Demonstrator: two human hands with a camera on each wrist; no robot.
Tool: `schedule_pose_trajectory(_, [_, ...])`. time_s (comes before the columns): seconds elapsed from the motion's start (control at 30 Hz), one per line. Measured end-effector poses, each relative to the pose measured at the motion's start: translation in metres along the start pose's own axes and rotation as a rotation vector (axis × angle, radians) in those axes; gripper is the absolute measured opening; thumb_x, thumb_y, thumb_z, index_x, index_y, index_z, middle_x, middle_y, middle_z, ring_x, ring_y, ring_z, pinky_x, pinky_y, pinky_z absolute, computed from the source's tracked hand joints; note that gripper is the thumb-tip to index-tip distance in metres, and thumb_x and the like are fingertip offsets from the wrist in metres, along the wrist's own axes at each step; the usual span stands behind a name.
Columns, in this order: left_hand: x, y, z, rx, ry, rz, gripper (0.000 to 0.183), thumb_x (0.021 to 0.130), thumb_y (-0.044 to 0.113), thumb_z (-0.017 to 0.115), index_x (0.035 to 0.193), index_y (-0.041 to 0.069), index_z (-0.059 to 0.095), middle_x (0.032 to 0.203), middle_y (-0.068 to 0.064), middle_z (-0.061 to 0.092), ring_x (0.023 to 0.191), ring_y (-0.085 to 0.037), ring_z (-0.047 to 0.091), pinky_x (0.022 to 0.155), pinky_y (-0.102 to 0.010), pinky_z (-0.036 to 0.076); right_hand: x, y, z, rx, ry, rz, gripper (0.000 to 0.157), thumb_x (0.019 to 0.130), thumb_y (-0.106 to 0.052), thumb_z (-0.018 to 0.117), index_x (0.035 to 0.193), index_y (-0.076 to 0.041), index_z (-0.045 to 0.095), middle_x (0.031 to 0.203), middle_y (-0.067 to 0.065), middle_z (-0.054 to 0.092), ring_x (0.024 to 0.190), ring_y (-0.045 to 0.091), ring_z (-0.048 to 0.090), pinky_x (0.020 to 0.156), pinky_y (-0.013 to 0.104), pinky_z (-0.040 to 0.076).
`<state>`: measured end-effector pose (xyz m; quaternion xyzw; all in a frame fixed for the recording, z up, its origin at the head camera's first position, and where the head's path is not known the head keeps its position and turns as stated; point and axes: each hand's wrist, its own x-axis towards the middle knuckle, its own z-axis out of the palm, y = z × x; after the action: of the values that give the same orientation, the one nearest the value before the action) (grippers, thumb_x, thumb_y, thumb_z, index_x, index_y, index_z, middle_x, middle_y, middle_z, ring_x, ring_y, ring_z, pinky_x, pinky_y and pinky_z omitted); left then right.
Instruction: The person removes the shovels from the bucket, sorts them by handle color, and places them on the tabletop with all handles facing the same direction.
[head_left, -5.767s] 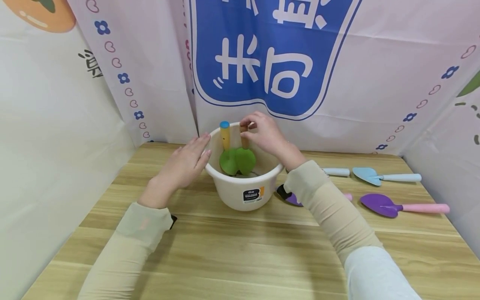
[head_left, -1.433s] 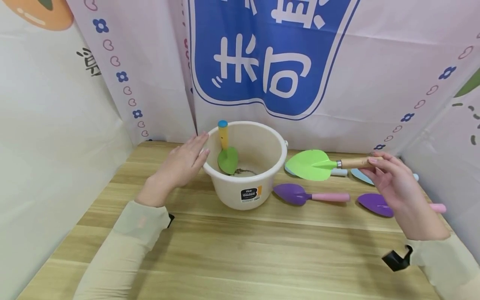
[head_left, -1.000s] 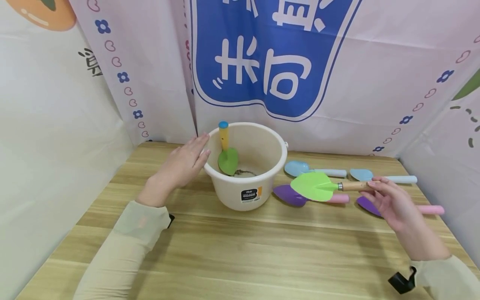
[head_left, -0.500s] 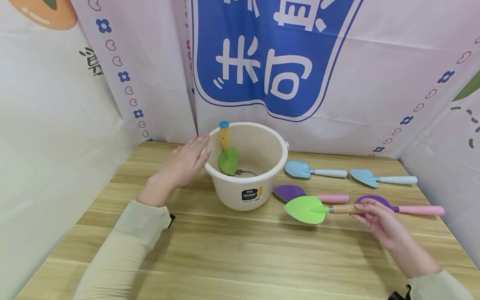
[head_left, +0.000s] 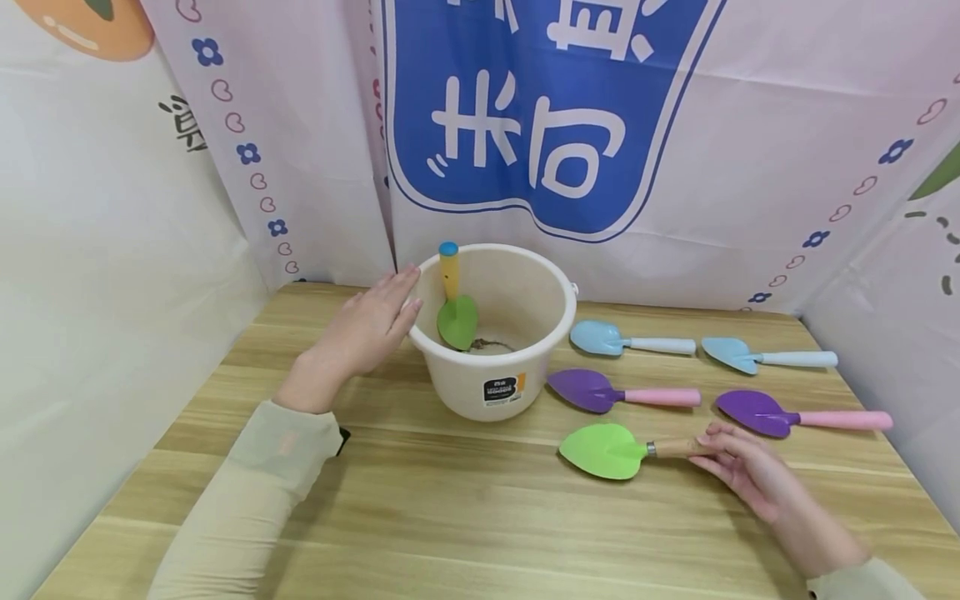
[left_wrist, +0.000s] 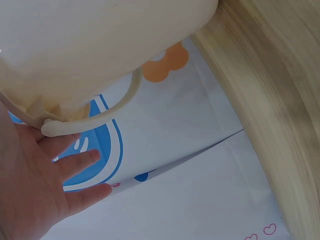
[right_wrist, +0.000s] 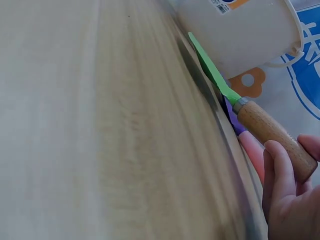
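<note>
My right hand point(head_left: 750, 467) pinches the wooden handle of a bright green garden trowel point(head_left: 604, 452) low over the table, its blade pointing left. The right wrist view shows fingers and thumb around the end of the wooden handle point(right_wrist: 270, 127). My left hand point(head_left: 363, 329) rests with extended fingers against the left rim of a cream bucket point(head_left: 491, 392). In the left wrist view those fingers spread beside the bucket's handle point(left_wrist: 95, 122). Inside the bucket leans a second green trowel point(head_left: 456, 321) with a yellow, blue-tipped handle.
Two purple trowels with pink handles, one near the bucket point(head_left: 583, 390) and another farther right point(head_left: 756, 412), lie behind the green one. Two light blue trowels, a left one point(head_left: 597, 337) and a right one point(head_left: 731, 354), lie farther back. A printed cloth point(head_left: 675, 250) hangs behind the wooden table point(head_left: 420, 517).
The wooden-handled green trowel has come out of the bucket in my right hand, gone right, then down toward the table's front, before the purple trowels. My left hand has stayed at the rim.
</note>
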<state>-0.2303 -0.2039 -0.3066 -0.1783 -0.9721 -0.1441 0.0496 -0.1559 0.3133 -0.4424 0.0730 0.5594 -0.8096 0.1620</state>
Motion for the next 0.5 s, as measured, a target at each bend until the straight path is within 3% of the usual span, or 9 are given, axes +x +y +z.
schedule_pose_trajectory(0.2, [0.0004,-0.0003,0.0002,0.004,-0.002,0.002,0.063,0.112,0.040,0.025,0.164,0.005,0.019,0.169,-0.012,0.019,0.154,-0.037,0.016,0.120,-0.064,0.020,-0.0023,0.0076,-0.0005,-0.037,0.057,0.050,0.014,0.100,0.009,0.050,0.106,-0.003,0.056,0.107,0.008,0.051,0.096,0.016,0.068,0.094,0.033,0.057])
schedule_pose_trajectory(0.5, [0.0007,-0.0005,0.0000,0.005,0.005,0.006,0.062,0.112,0.040,0.026,0.164,0.005,0.020,0.168,-0.013,0.020,0.154,-0.038,0.017,0.121,-0.062,0.020,-0.0066,0.0093,-0.0013,-0.051,0.017,0.032,0.018,0.101,0.006,0.053,0.099,-0.007,0.065,0.106,0.006,0.056,0.099,0.015,0.068,0.094,0.034,0.057])
